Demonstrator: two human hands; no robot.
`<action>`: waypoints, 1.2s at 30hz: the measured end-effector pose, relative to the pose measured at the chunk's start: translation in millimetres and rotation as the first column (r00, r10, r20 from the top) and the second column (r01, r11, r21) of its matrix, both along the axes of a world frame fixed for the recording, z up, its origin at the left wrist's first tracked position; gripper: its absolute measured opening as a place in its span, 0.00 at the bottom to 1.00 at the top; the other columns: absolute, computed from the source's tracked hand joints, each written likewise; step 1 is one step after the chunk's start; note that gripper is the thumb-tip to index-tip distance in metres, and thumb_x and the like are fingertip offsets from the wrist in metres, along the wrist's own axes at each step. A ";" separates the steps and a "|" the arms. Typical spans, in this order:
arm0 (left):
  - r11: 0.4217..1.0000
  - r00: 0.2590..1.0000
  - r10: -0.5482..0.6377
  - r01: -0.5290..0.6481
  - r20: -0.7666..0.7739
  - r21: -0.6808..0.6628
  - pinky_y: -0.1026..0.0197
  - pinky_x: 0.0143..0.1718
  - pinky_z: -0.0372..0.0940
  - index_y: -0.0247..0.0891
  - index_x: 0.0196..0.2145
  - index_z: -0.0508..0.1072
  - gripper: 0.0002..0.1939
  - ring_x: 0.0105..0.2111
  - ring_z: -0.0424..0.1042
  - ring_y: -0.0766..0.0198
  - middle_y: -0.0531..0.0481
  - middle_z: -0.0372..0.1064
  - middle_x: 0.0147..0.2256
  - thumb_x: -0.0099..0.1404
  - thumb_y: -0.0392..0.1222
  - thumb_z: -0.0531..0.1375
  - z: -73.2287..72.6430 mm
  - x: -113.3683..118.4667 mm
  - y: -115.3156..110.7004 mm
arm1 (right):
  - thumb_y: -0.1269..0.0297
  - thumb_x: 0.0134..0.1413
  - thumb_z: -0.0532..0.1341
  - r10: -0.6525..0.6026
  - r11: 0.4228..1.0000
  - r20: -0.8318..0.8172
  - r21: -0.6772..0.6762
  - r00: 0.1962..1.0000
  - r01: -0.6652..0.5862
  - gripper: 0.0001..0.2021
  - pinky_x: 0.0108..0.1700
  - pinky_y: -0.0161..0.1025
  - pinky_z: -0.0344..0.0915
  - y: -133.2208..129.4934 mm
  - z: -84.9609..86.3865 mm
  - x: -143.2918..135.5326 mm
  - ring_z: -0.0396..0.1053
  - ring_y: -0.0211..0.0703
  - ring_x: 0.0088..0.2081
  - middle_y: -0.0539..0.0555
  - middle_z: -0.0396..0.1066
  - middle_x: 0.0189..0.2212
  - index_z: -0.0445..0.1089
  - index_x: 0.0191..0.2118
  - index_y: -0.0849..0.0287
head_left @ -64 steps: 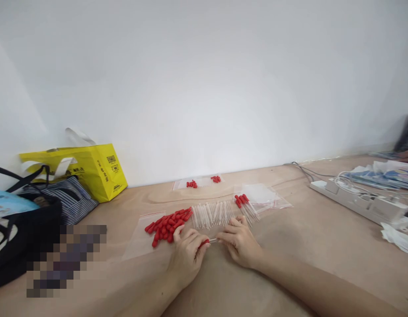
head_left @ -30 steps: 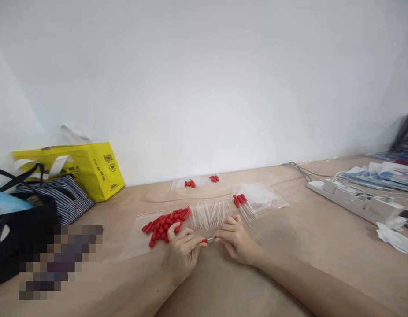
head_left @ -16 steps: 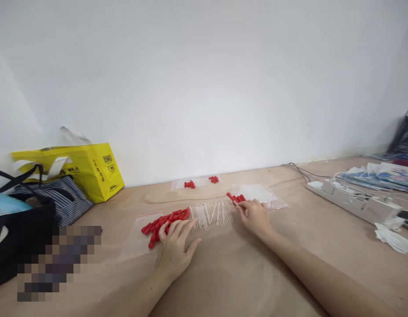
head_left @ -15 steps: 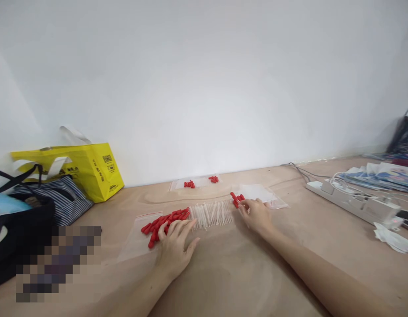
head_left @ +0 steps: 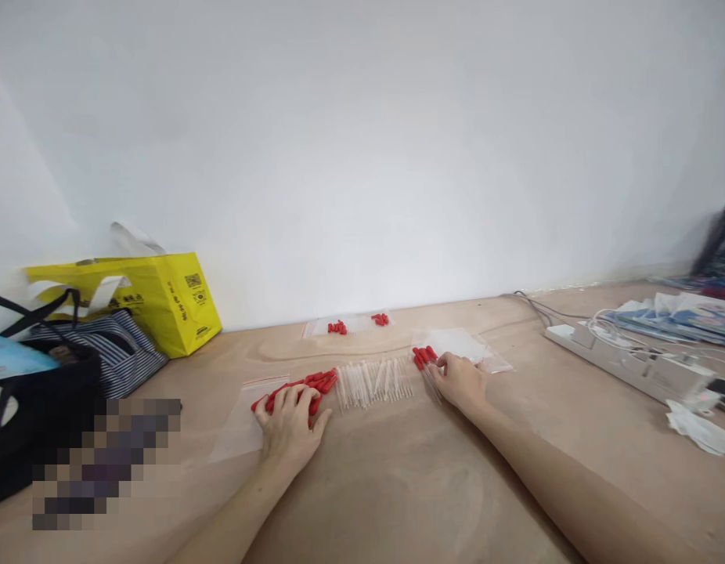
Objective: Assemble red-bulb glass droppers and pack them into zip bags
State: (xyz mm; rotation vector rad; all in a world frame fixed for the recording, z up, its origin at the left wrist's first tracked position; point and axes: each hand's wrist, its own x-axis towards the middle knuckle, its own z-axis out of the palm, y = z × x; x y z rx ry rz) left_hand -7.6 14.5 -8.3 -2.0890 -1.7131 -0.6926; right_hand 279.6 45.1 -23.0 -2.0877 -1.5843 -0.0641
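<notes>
Red bulbs sit under the spread left hand! Right hand curls at red-tipped tubes; whether it's pinching one, can't tell.

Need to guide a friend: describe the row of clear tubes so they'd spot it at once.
Below the white wall, find the table. Between the left hand and the right hand lies the row of clear tubes. Unlike the red-capped bundle at the right hand, its tubes bear no caps.
</notes>
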 end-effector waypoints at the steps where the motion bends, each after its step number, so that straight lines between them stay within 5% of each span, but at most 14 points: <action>1: 1.000 1.000 0.018 -0.018 -0.010 -0.006 0.44 0.47 0.42 0.40 0.31 0.69 0.06 0.42 0.61 0.54 0.47 0.68 0.38 0.55 0.42 0.56 1.6 -0.2 0.2 | 0.58 0.51 0.52 0.005 1.000 0.005 0.010 1.000 -0.005 0.12 0.42 0.44 0.47 -0.9 0.7 -1.3 0.65 0.48 0.38 0.55 0.72 0.30 0.69 0.32 0.58; 8: 0.997 0.983 0.075 -0.069 -0.165 0.045 0.42 0.48 0.40 0.39 0.29 0.71 0.08 0.43 0.61 0.52 0.44 0.68 0.40 0.57 0.44 0.54 6.0 -1.5 1.4 | 0.61 0.50 0.51 0.158 0.987 0.085 -0.055 0.984 -0.154 0.12 0.41 0.43 0.47 -7.0 12.4 -28.1 0.65 0.48 0.39 0.56 0.71 0.32 0.71 0.28 0.57; 14: 0.990 0.953 0.032 0.011 -0.301 0.141 0.40 0.50 0.39 0.38 0.28 0.74 0.09 0.46 0.61 0.49 0.41 0.68 0.43 0.57 0.40 0.54 0.0 -2.6 5.3 | 0.65 0.47 0.53 0.132 0.966 0.077 -0.235 0.988 -0.110 0.10 0.42 0.46 0.48 12.2 23.4 -48.7 0.67 0.50 0.38 0.61 0.72 0.32 0.71 0.30 0.61; 25: 0.956 0.979 -0.069 0.120 -0.193 0.269 0.42 0.47 0.43 0.36 0.26 0.71 0.09 0.40 0.66 0.52 0.45 0.72 0.34 0.59 0.34 0.52 3.4 3.1 -1.2 | 0.70 0.44 0.55 0.110 0.952 0.018 -0.289 0.994 -0.100 0.08 0.41 0.45 0.53 28.0 20.0 -51.2 0.68 0.50 0.38 0.60 0.72 0.32 0.71 0.30 0.62; 31: 0.922 0.925 -0.380 0.380 -0.024 0.071 0.45 0.48 0.42 0.40 0.28 0.68 0.06 0.37 0.66 0.58 0.52 0.71 0.29 0.60 0.36 0.52 3.2 19.3 -22.5 | 0.67 0.48 0.53 0.146 0.973 0.022 -0.183 0.989 -0.140 0.10 0.41 0.46 0.53 18.8 24.5 -49.5 0.66 0.54 0.40 0.65 0.70 0.33 0.69 0.32 0.65; 36: 0.898 0.902 -0.433 0.432 0.007 -0.081 0.43 0.48 0.41 0.41 0.30 0.68 0.05 0.35 0.66 0.60 0.52 0.70 0.30 0.59 0.37 0.53 -4.2 23.6 -23.1 | 0.67 0.55 0.48 0.333 0.941 0.003 -0.063 0.943 -0.332 0.10 0.37 0.37 0.56 -1.3 23.7 -41.3 0.66 0.44 0.37 0.60 0.69 0.35 0.64 0.35 0.64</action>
